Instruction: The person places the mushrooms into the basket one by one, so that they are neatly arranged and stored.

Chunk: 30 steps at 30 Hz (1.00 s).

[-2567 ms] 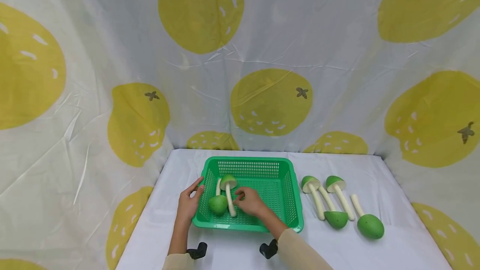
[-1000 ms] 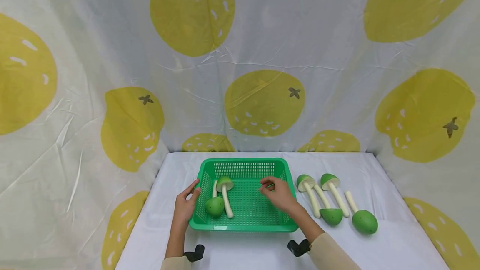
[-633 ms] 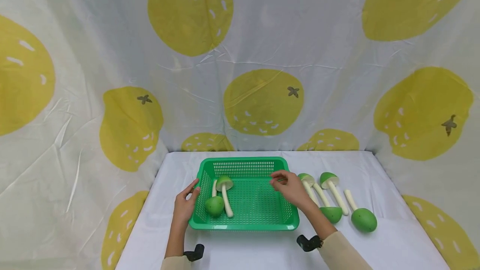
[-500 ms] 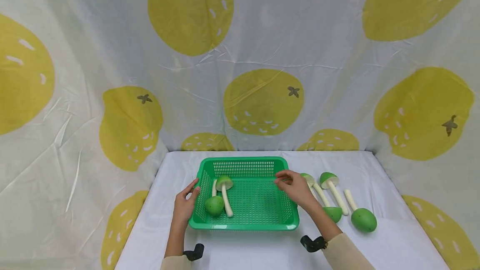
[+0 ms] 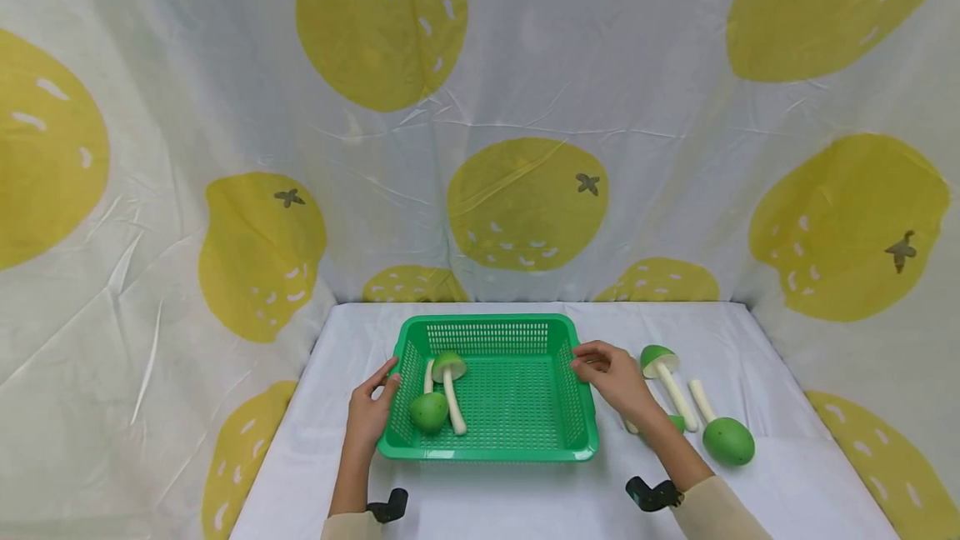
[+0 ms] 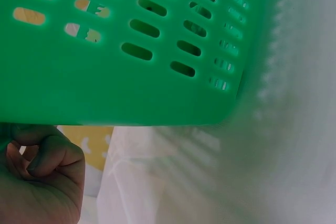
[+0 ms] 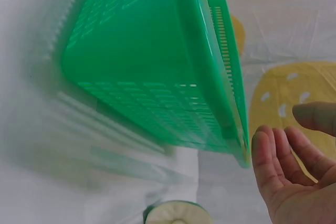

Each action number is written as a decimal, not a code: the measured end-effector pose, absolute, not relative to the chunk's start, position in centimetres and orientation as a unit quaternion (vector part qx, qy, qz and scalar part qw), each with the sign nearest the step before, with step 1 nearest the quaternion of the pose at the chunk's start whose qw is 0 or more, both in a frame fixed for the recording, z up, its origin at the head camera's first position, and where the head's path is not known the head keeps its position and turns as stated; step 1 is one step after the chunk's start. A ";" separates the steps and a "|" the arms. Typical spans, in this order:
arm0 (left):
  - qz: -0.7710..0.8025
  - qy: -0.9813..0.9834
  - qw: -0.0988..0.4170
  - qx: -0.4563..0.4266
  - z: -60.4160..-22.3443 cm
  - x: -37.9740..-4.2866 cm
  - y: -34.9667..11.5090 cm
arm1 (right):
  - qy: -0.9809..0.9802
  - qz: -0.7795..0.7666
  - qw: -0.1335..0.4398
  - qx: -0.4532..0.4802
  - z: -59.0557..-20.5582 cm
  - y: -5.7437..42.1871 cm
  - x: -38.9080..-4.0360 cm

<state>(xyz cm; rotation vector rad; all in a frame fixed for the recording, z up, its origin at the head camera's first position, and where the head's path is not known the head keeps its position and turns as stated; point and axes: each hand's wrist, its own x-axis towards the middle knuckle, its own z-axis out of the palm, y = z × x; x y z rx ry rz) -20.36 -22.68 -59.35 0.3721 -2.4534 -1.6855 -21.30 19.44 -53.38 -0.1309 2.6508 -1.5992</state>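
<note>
A green slotted plastic basket (image 5: 487, 455) sits on the white-covered table. My left hand (image 5: 369, 413) grips its left rim; in the left wrist view, the thumb and fingers (image 6: 52, 153) are bent at the basket's edge. Inside, at the left, lie two toy mushrooms with green caps and pale stems: one cap-down (image 5: 430, 412), one cap-up (image 5: 450, 390). My right hand (image 5: 617, 377) hovers at the right rim, holding nothing. The right wrist view shows its loosely bent fingers (image 7: 268, 166) beside the rim, thumb apart.
Right of the basket lie more green-capped mushrooms, one cap-up (image 5: 678, 394) and one cap-down (image 5: 728, 440). Others are partly hidden behind my right hand and forearm. A white curtain (image 5: 525, 107) with yellow fruit prints encloses the table at the back and sides.
My right hand has moved right, from beside the mushrooms in the basket across to the right rim, overlapping the loose mushrooms. The left hand has stayed at the left rim.
</note>
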 end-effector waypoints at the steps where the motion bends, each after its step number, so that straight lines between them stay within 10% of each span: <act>1: -0.560 -0.816 0.072 0.125 -59.3 -20.4 -22.7 | 0.856 -0.514 0.018 -0.043 -53.3 19.7 -21.3; 30: -0.554 -0.820 0.064 0.128 -59.4 -20.4 -22.7 | 0.880 -0.475 -0.019 -0.002 -52.6 27.2 -20.4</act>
